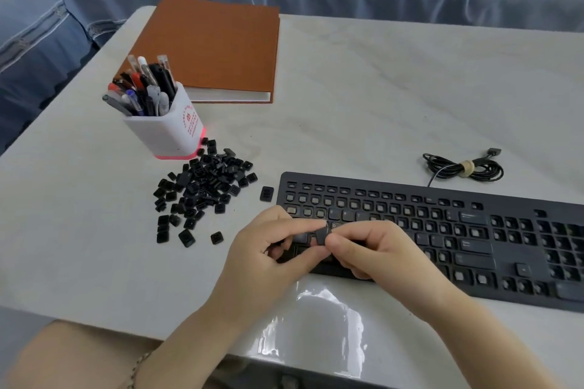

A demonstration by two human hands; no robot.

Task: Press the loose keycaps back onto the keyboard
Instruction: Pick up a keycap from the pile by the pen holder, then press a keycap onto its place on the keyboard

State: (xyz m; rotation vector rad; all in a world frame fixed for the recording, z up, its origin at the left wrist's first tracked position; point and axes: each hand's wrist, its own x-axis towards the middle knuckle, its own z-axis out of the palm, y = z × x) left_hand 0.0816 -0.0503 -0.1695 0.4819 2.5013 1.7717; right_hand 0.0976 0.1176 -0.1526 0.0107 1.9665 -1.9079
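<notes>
Left hand [268, 251] and right hand [376, 249] pinch one keycap [323, 235] above the keyboard [410, 199]; best squared over its socket, then pressed flat.

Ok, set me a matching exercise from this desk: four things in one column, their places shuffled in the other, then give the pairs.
Things
1. pen holder
2. coiled cable
3. brown book
4. single keycap

Places
A. pinched between the left hand and right hand, over the keyboard
B. at the far left corner of the table
C. beyond the keyboard's far edge
D. between the book and the keycap pile

Pairs: 1-D, 2-C, 3-B, 4-A
</notes>
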